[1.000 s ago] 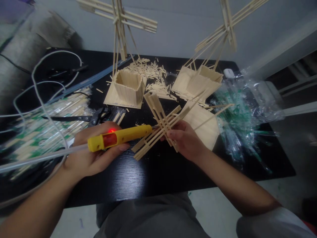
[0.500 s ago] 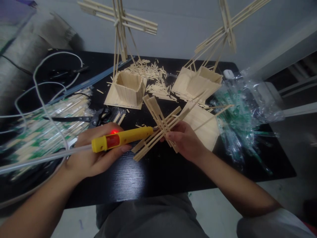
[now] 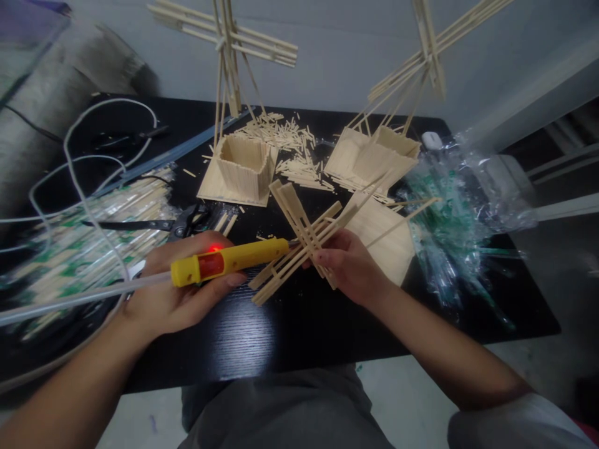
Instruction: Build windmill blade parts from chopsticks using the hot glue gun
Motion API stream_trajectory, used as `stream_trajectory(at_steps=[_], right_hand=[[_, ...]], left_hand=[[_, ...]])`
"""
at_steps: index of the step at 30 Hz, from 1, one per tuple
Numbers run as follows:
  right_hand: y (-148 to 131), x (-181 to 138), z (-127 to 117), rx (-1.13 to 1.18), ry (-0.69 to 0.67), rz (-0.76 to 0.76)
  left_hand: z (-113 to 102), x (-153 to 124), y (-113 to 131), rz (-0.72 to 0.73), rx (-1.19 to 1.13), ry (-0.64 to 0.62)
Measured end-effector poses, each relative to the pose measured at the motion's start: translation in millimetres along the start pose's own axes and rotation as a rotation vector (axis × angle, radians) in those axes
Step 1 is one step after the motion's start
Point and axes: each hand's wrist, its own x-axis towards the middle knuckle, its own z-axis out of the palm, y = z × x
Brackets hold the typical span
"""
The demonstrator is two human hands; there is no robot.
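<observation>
My left hand (image 3: 187,280) is closed around a yellow glue gun (image 3: 253,251) with a red light on and a clear glue stick (image 3: 93,297) trailing from its back. The nozzle points right and meets, or nearly meets, the crossed wooden sticks. My right hand (image 3: 353,265) grips this X-shaped windmill blade frame (image 3: 306,234), built from thin sticks, near its centre. Beneath and behind that hand lies a flat pale wooden panel (image 3: 386,234) on the table.
Two stick windmill models stand behind, with a left stick box (image 3: 243,163) and a right stick box (image 3: 388,156). Short cut sticks (image 3: 299,149) are scattered between them. Black-handled cutters (image 3: 182,221), bagged sticks (image 3: 93,231) and a white cable (image 3: 70,156) lie left; plastic wrappers (image 3: 449,231) lie right.
Almost nothing differs. The glue gun's rear end has shifted very slightly left; the blade frame and my right hand hold their place.
</observation>
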Motion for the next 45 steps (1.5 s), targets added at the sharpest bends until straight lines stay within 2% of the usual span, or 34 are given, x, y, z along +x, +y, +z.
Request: stream_trajectory(at_steps=[5, 18, 24, 38, 45], right_hand=[[0.0, 0.7, -0.3, -0.003, 0.010, 0.000], [-3.9, 0.3, 1.4, -0.013, 0.030, -0.003], [-2.4, 0.1, 2.5, 0.028, -0.009, 0.002], [-2.7, -0.1, 2.2, -0.006, -0.009, 0.005], [-2.2, 0.1, 1.4, -0.013, 0.015, 0.009]], left_hand=[[-0.6, -1.8, -1.3, -0.015, 0.010, -0.030], [-1.9, 0.8, -0.9, 0.001, 0.006, 0.008], [0.1, 2.1, 0.2, 0.000, -0.019, 0.000], [0.1, -0.6, -1.7, 0.000, -0.028, 0.034], [-0.8, -4.7, -3.6, -0.053, -0.075, 0.017]])
